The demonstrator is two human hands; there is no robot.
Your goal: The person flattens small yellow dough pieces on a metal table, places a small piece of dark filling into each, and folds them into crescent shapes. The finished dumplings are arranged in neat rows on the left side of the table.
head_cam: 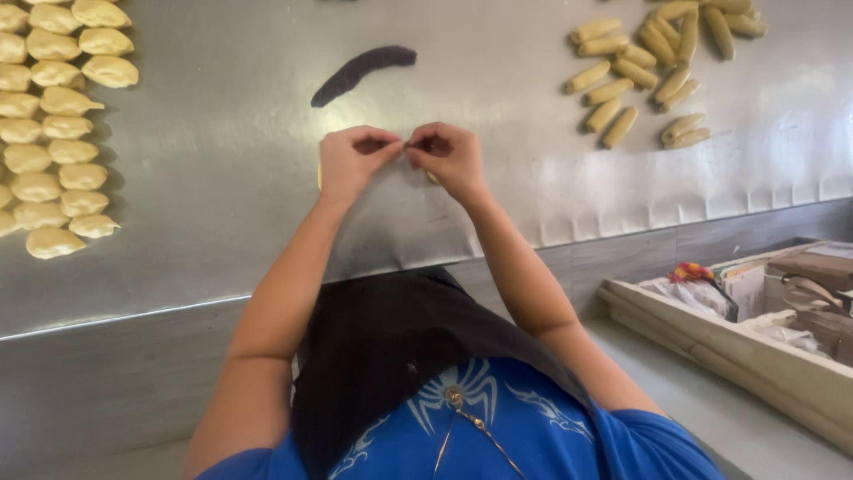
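My left hand (353, 163) and my right hand (449, 160) meet fingertip to fingertip over a steel worktop (222, 204). Both pinch a small piece of pale dough (432, 177), which the fingers almost wholly hide; only slivers show at the hands' edges. Beyond the hands lies a dark, curved strip of filling (360, 71). Folded, crescent-shaped dough pieces (62, 124) sit in rows at the left. A heap of short yellowish dough rolls (653, 67) lies at the far right.
The worktop's front edge (133, 316) runs across below my forearms, with a grey panel under it. At the lower right stands an open wooden drawer or box (755, 347) holding papers, bags and a metal tool. My black apron and blue shirt fill the bottom.
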